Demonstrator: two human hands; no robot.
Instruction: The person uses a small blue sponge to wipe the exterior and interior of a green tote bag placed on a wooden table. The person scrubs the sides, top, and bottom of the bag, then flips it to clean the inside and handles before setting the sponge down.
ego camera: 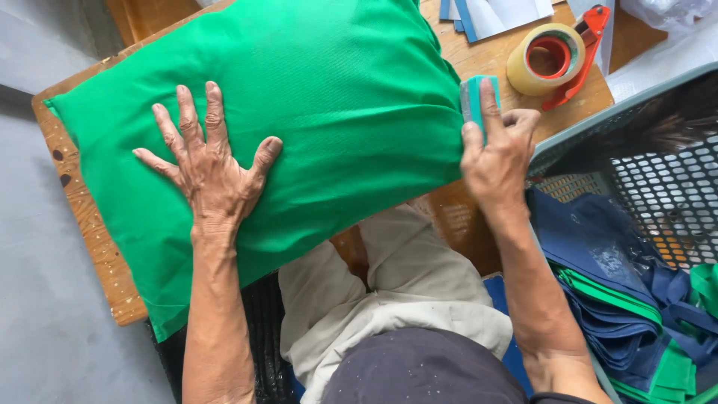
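Observation:
A large green fabric bag [321, 97], stuffed like a cushion, lies across a worn wooden table [82, 217]. My left hand [206, 164] presses flat on the fabric with its fingers spread. My right hand [497, 153] holds a small teal block [471, 97] against the bag's right edge.
A tape dispenser with a roll of tan tape [550, 60] sits at the table's far right, near some blue and white sheets [486, 15]. A grey perforated plastic basket [658, 187] on the right holds folded navy and green fabric bags [621, 299]. A grey floor [45, 314] lies to the left.

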